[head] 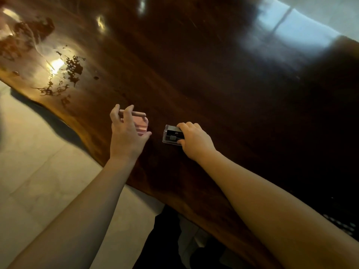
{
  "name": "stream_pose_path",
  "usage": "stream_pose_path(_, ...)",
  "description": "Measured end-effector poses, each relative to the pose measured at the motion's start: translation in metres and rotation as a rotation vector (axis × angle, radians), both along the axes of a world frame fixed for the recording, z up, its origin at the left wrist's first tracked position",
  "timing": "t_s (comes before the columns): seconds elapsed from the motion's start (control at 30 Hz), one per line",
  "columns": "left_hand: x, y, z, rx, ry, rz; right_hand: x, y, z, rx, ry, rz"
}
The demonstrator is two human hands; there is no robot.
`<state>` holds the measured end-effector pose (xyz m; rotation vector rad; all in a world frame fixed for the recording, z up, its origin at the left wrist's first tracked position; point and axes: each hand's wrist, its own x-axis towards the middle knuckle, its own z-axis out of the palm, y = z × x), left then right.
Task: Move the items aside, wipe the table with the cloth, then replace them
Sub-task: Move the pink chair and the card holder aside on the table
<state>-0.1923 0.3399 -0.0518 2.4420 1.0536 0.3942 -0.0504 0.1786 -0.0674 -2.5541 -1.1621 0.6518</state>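
Observation:
A dark glossy wooden table [194, 74] fills most of the view. My left hand [126, 136] curls over a small pink object [142, 125] near the table's near edge, with fingers around its thin upper part. My right hand [194, 140] grips a small clear plastic case with dark contents [172, 134], which rests on the table just right of the pink object. No cloth is in view.
The table's wavy near edge [81, 131] runs diagonally from upper left to lower right, with pale tiled floor [38, 181] below it. Bright light reflections lie on the table's left part and a window reflection at upper right.

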Motion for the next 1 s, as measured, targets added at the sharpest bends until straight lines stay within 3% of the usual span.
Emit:
stream_pose_path(0.27, 0.000, 0.000, -0.001, -0.006, 0.040, 0.015, 0.003, 0.002, -0.001, -0.060, 0.026, 0.031)
stream_pose_path(0.5, -0.001, -0.015, 0.019, 0.104, 0.034, -0.016, 0.000, -0.035, 0.012, 0.069, 0.022, -0.077)
stream_pose_path(0.63, 0.018, -0.048, 0.036, 0.154, 0.017, -0.170, 0.001, -0.088, 0.023, 0.115, -0.011, -0.185)
stream_pose_path(0.83, 0.059, -0.119, 0.051, 0.025, 0.039, -0.386, -0.002, -0.179, 0.039, 0.159, -0.070, -0.407)
stream_pose_path(1.0, 0.090, -0.196, 0.047, -0.054, 0.148, -0.687, -0.003, -0.257, 0.047, 0.143, -0.121, -0.611)
